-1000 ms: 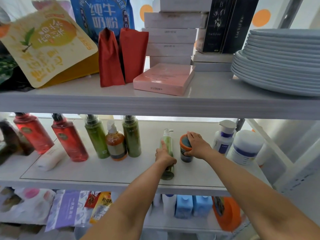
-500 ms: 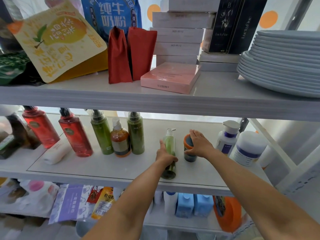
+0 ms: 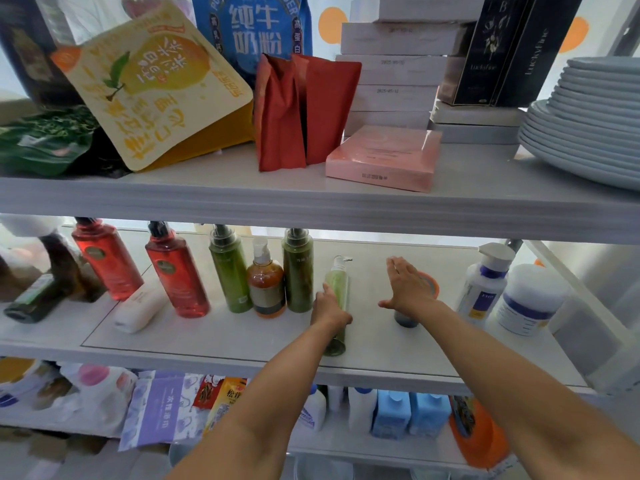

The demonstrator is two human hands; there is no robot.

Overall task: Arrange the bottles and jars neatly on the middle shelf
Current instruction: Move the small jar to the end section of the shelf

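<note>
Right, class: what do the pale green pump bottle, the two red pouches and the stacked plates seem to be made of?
The pale green pump bottle: likely translucent plastic, smooth; colour seems to show through its body. The red pouches: probably matte foil or coated paper; sharp creases hold. The stacked plates: smooth, soft sheen; ceramic or melamine, cannot tell.

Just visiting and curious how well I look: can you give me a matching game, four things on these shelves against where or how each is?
Things: 1 slim green pump bottle; 2 orange-lidded jar; 3 white tube; 4 pink box.
States: A on the upper shelf; B lying on its side; C held by the left hand; D behind the open right hand.
Pairs: 1-C, 2-D, 3-B, 4-A.
</note>
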